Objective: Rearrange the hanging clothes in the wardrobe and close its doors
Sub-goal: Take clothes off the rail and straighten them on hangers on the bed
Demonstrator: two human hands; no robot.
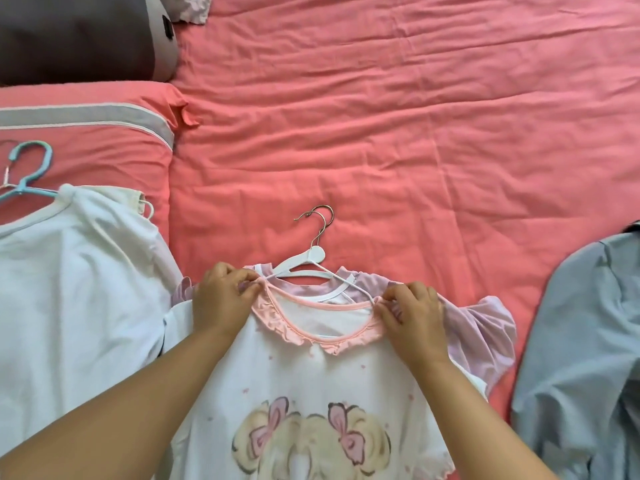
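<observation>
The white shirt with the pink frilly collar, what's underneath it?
A lilac garment on a white hanger; only its neckline and sleeves show. The rest is covered.

Bed [415,116] lying under a wrinkled coral-pink cover, matching pillow [86,133] resting at its left, white top [69,289] on a blue hanger [31,174] overlapping it, printed white top [311,393] lying centre over a lilac garment [481,327], grey-blue garment [581,358] lying right, dark cushion [79,36] sitting top left.

One head-worn camera — looking steeply down and forward over the coral bed [415,116], close above both forearms — wide-angle, no second view.
</observation>
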